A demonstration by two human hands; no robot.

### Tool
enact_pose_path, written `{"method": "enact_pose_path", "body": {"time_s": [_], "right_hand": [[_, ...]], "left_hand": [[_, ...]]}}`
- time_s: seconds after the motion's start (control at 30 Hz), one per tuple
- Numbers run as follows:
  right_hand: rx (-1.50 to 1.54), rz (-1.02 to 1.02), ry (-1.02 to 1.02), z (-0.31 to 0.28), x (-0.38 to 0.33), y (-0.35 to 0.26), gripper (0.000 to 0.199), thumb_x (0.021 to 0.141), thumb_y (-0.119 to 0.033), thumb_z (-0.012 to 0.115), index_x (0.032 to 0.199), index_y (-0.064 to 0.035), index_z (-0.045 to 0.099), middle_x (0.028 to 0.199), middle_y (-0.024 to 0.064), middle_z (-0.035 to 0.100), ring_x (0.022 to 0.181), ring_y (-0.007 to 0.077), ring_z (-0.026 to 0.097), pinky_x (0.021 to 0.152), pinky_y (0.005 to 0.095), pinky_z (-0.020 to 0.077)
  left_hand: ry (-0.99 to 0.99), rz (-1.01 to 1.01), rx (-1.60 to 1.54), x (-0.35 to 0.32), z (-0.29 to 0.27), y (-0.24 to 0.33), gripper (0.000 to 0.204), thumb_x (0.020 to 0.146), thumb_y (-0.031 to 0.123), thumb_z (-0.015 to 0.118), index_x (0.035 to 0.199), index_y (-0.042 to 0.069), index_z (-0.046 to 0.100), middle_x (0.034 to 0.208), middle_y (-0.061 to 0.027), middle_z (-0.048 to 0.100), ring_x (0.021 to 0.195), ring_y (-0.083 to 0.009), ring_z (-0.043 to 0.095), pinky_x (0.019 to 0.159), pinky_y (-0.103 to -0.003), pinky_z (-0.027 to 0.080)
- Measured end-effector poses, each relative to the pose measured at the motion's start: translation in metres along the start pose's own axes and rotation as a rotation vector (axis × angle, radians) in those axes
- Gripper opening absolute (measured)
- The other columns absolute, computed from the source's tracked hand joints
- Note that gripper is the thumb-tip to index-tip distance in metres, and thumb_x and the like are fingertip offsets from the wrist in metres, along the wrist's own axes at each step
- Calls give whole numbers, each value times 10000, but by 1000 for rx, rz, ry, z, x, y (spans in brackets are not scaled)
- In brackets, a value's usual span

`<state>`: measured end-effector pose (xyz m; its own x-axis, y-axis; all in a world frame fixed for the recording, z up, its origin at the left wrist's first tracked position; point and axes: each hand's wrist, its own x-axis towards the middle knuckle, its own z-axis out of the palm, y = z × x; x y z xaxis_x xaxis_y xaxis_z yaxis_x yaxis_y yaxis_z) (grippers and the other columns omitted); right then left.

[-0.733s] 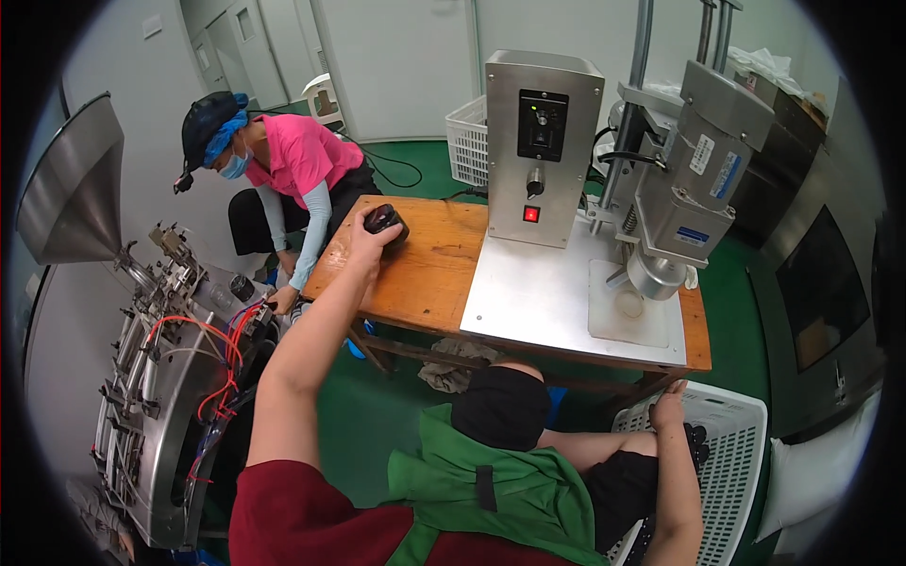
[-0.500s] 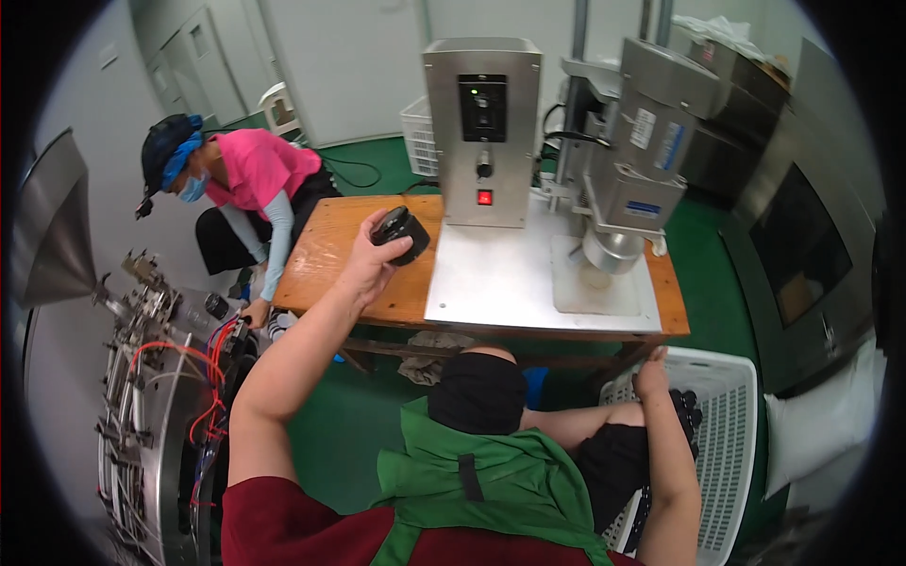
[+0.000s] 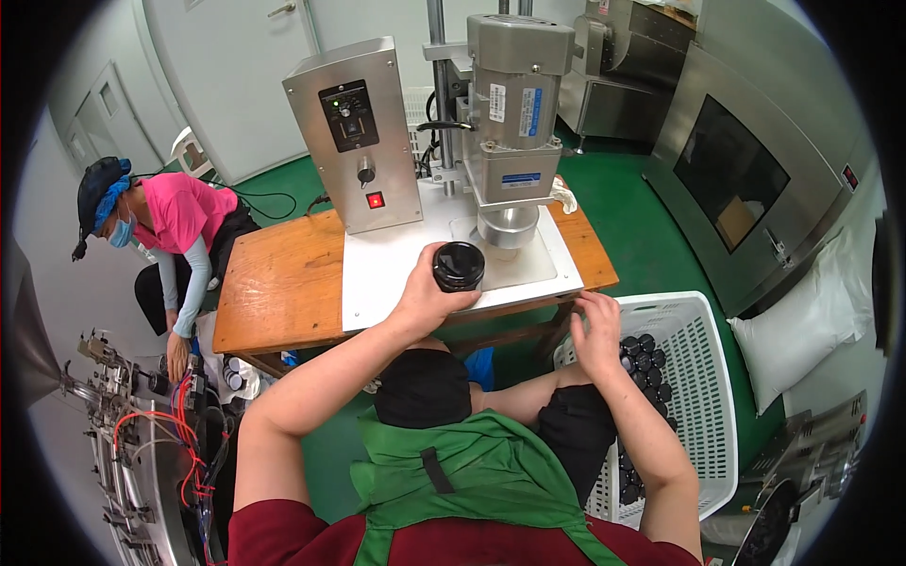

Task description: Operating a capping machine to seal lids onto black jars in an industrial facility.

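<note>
My left hand [image 3: 432, 294] is closed around a black lidded jar [image 3: 460, 267], holding it over the front of the white metal base plate [image 3: 382, 274]. To the right of the jar, a motor-driven machine [image 3: 514, 113] points its round silver head [image 3: 508, 227] down at the plate. My right hand [image 3: 595, 332] has its fingers apart and nothing in them; it is by the table's front right edge, above the rim of a white plastic basket [image 3: 722, 377]. Several black jars or lids [image 3: 645, 363] lie inside that basket, partly hidden by my right arm.
A steel control box [image 3: 354, 141] with a lit red switch stands on the wooden table [image 3: 278, 283]. At the left, a masked person in pink [image 3: 184, 212] reaches toward a filling machine with red hoses [image 3: 179, 424]. A stuffed white sack [image 3: 802, 311] leans at the right.
The view has turned to the right. My left hand has brought the black jar from above the wooden tabletop to the plate near the machine head. My right hand has risen from the basket's rim.
</note>
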<state>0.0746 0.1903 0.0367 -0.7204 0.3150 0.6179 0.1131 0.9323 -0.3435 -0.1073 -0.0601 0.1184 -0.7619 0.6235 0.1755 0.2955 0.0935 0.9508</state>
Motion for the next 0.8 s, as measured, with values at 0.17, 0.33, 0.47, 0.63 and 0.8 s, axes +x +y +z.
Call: {"method": "enact_pose_path", "body": {"time_s": [0.17,0.33,0.47,0.63,0.8], "right_hand": [[50,116,-46,-25,28,-56,249,763,-122,731,974,-10,661,981,149,630,1001,339,553,872,458,445],[-99,-83,-123,-39,36,-80,229,770,-193,757,906,-23,687,840,93,655,904,316,592,838,445,464],[231,-92,-165,-20,54,-95,347,775,-202,765,1030,17,678,952,142,670,986,337,587,889,427,468],[296,-69,-242,5,68,-116,543,765,-220,793,1193,38,581,1115,184,619,1068,365,542,935,437,450],[330,-54,-272,6,66,-120,636,723,-229,828,1224,43,547,1130,190,606,1081,370,536,943,442,445]], "left_hand": [[53,28,219,12,23,-5,796,722,109,834,1344,-19,355,1173,-134,586,1090,-199,587,981,-308,466],[-8,51,198,11,15,-8,828,716,137,850,1352,-26,345,1204,-164,585,1155,-216,569,1033,-326,433],[-64,91,204,11,2,-5,858,658,187,878,1328,-35,390,1221,-194,588,1158,-285,587,1027,-354,442],[-74,51,212,7,-1,0,807,668,82,869,1323,-36,413,1231,-152,584,1177,-220,561,1044,-330,427],[-58,-7,238,3,-3,4,803,670,81,873,1323,-40,422,1222,-152,599,1163,-217,577,1037,-337,439]]}}
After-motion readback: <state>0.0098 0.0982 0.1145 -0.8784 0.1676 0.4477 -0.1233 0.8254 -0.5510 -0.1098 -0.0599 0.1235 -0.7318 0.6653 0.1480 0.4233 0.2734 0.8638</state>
